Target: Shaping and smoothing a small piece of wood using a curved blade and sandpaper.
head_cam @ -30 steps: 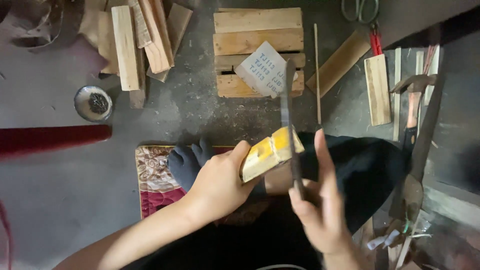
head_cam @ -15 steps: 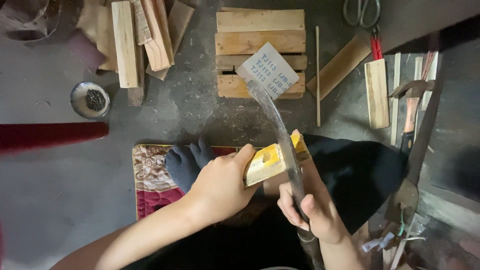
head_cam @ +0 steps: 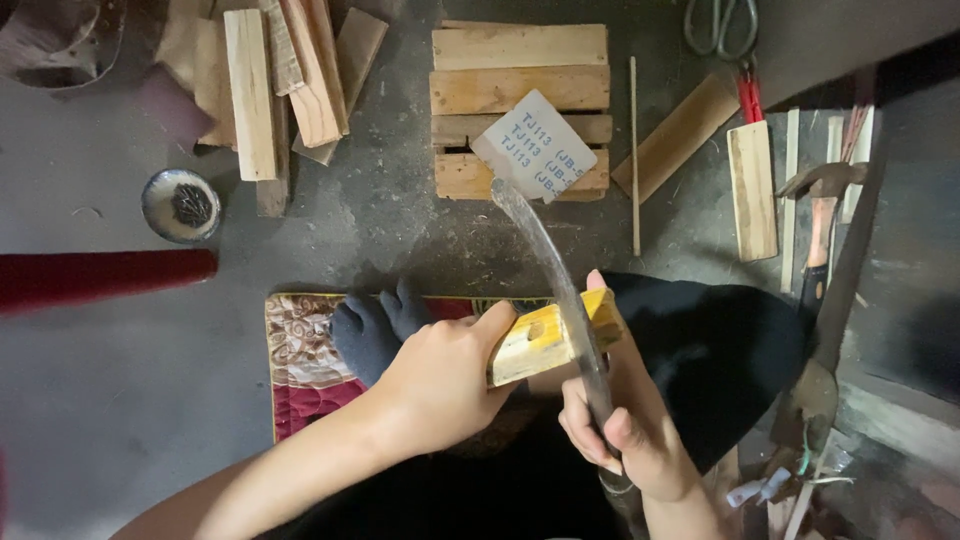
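My left hand (head_cam: 440, 375) grips a short wooden block (head_cam: 545, 338) with yellow paint on its top face, holding it level above my lap. My right hand (head_cam: 625, 425) is closed around the handle of a long curved dark blade (head_cam: 555, 270). The blade lies across the block's right end and its tip points away from me toward the wooden pallet. A foot in a dark toe sock (head_cam: 372, 325) rests just left of my left hand on a patterned red cushion (head_cam: 300, 360).
A small wooden pallet (head_cam: 470, 100) with a white printed sheet (head_cam: 535, 145) lies ahead. Loose wood offcuts (head_cam: 285, 80) are piled at top left, a small bowl (head_cam: 180, 205) beside them. A hammer (head_cam: 822, 215), planks (head_cam: 752, 190) and scissors (head_cam: 720, 25) lie to the right. A red roll (head_cam: 100, 277) is at left.
My right hand has closed fully on the blade handle and swung the blade from upright to a slant across the block's right end. The left hand and block stayed nearly still.
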